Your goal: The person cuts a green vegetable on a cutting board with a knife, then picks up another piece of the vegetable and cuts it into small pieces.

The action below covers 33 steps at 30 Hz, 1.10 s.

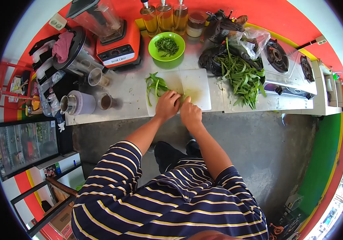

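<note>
A white cutting board [199,82] lies near the counter's front edge. My left hand [168,105] is on it, fingers curled together over the right end of a small bunch of leafy green stems [155,86]. Touching or nearly touching its fingertips, my right hand [191,113] is closed around what looks like a knife handle. The knife's thin blade [182,82] seems to point away from me across the board, hard to make out against the white. Behind the board, a green bowl [153,50] holds chopped greens [166,47].
At the left stand a red blender [117,54], a purple-white container [84,103] and cups [106,101]. Oil bottles [164,20] line the back. To the right, a leafy pile [239,78] lies beside a black bag [210,60] and a gas stove [291,76].
</note>
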Available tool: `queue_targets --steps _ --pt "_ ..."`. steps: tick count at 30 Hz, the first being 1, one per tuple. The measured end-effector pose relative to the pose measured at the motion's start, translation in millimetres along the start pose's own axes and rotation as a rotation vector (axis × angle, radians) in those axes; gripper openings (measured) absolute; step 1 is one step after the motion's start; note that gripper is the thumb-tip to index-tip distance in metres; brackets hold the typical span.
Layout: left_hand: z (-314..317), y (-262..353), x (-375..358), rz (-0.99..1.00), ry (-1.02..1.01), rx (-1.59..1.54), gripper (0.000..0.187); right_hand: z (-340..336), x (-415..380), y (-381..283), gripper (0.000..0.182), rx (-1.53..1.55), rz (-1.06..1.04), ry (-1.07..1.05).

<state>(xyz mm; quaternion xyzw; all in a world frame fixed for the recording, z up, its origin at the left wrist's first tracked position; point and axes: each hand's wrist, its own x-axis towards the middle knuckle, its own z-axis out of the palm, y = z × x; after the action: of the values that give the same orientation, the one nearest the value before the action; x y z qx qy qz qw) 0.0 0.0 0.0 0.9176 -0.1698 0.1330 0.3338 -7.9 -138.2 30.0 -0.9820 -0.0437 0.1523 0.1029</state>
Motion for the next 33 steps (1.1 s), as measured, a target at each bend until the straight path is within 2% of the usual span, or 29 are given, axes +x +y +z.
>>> queue_targets --steps 2,5,9,11,15,17,20,27,29,33 --pt "1 2 3 -0.051 0.031 -0.013 0.016 -7 2 2 0.027 0.010 -0.045 -0.032" --pt "-11 -1 3 -0.064 0.039 0.011 0.013 -5 -11 -3 0.028 0.057 -0.063 -0.030" --pt "-10 5 2 -0.086 0.015 -0.011 0.013 8 -23 -3 0.020 0.022 -0.044 0.115" --pt "-9 6 3 -0.066 0.003 0.001 0.012 0 -19 -4 0.028 0.059 0.017 -0.043" --pt "-4 8 2 -0.045 0.020 0.008 0.009 -8 -17 4 0.027 0.025 -0.031 -0.022" --pt "-3 8 2 -0.057 0.025 0.005 0.009 -6 -24 5 0.018 -0.026 -0.087 0.069" --pt "-3 7 2 -0.076 0.012 -0.007 0.009 0 -32 -3 0.018 -0.022 0.001 0.003" --pt "-7 10 3 -0.044 0.035 -0.012 0.008 1 -9 4 0.023 0.015 -0.054 0.043" --pt "-8 11 3 -0.132 -0.011 -0.029 0.009 -4 -16 4 0.021 0.019 -0.079 0.040" --pt "-8 9 5 -0.159 0.000 -0.094 0.009 1 -26 -3 0.015 -0.032 -0.052 0.019"
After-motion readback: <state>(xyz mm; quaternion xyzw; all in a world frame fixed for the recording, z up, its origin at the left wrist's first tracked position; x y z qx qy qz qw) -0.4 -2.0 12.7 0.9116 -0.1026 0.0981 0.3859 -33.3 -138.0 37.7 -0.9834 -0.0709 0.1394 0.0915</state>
